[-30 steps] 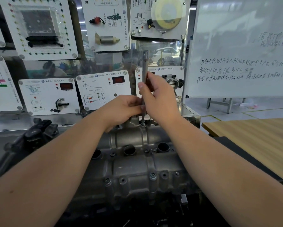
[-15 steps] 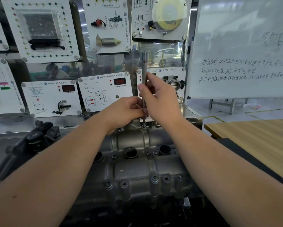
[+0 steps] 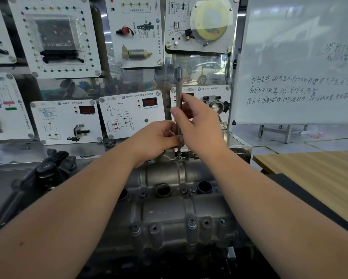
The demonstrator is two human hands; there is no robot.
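A long metal socket extension bar (image 3: 178, 85) stands upright over a bolt (image 3: 178, 156) at the far edge of a grey cast engine cover (image 3: 169, 210). My right hand (image 3: 199, 125) grips the bar's middle, thumb on its left side. My left hand (image 3: 155, 139) pinches the bar's lower end just above the bolt. The bar's tip is partly hidden between my fingers.
White training panels (image 3: 130, 113) with sensors and displays line the wall behind the engine. A whiteboard (image 3: 298, 57) with handwriting stands at the right. A wooden table (image 3: 318, 170) lies at the right, and a black engine part (image 3: 48, 168) sits at the left.
Both hands stay on the upright bar with hardly any shift; the fingers have moved slightly along it. The view has tilted a little.
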